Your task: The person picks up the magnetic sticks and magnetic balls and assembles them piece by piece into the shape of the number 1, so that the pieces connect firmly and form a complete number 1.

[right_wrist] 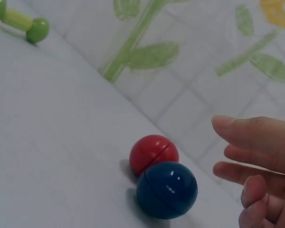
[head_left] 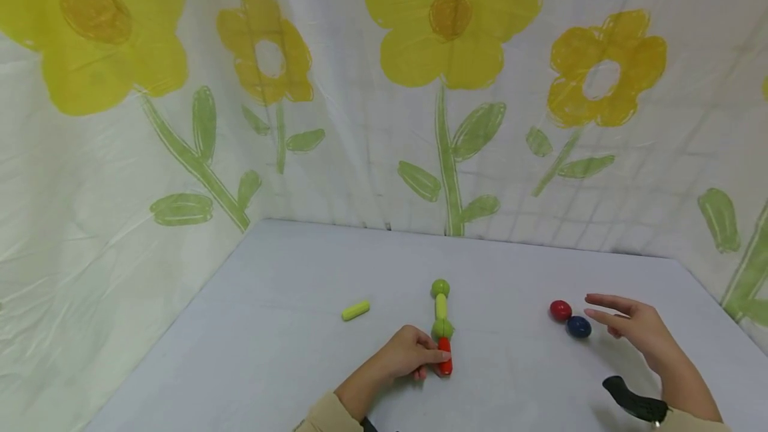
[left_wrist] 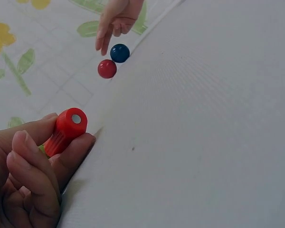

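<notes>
My left hand (head_left: 413, 352) pinches a red magnetic rod (head_left: 445, 357) between thumb and finger; a round silver magnet shows in its end in the left wrist view. The rod's far end meets a green ball (head_left: 443, 329), which joins a yellow-green rod (head_left: 441, 307) and a second green ball (head_left: 441, 287) in one line. At the right, my right hand (head_left: 637, 325) holds nothing, its thumb and forefinger extended and apart. Just left of its fingertips lie a red ball (right_wrist: 153, 154) and a dark blue ball (right_wrist: 166, 190), side by side on the table.
A loose yellow-green rod (head_left: 356, 311) lies on the white table (head_left: 288, 265), left of the joined pieces. Behind the table hangs a white curtain (head_left: 348, 152) with painted yellow flowers. A black strap end (head_left: 635, 402) sticks out at my right wrist.
</notes>
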`<state>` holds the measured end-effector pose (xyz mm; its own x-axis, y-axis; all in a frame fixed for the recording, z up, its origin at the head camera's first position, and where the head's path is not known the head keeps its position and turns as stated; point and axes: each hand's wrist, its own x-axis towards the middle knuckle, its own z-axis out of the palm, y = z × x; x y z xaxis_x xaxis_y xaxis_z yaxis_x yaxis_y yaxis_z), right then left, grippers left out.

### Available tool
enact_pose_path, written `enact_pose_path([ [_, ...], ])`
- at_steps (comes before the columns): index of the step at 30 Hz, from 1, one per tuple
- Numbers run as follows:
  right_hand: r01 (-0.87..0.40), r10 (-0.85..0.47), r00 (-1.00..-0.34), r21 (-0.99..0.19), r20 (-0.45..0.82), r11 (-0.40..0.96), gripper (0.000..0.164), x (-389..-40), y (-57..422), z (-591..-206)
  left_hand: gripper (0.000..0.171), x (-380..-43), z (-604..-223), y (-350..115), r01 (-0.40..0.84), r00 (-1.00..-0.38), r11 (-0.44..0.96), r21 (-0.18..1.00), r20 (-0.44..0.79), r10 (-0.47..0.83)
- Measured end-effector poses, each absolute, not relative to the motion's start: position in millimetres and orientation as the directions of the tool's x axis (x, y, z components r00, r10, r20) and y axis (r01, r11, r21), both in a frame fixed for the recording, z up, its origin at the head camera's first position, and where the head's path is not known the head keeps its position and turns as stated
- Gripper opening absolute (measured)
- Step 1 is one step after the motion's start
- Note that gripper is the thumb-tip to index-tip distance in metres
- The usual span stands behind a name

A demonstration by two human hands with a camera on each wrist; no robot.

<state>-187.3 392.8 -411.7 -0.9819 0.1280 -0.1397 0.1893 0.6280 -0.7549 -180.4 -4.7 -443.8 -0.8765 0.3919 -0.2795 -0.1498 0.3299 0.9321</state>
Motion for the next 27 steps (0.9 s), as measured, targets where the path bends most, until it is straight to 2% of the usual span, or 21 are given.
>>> enact_pose_path([
  [10, 0.223, 0.051, -0.969, -0.760, -0.243, 0.610, 0.070, -189.3, 407.9, -427.4, 0.014, -180.7, -445.5, -4.3, -0.147, -0.880, 0.334, 0.931, -0.278, 0.385],
  [27, 0.236, 0.049, -0.965, -0.768, -0.259, 0.596, 0.066, -187.1, 403.2, -434.6, 0.014, -180.5, -444.2, -4.3, -0.157, -0.876, 0.335, 0.929, -0.287, 0.387],
])
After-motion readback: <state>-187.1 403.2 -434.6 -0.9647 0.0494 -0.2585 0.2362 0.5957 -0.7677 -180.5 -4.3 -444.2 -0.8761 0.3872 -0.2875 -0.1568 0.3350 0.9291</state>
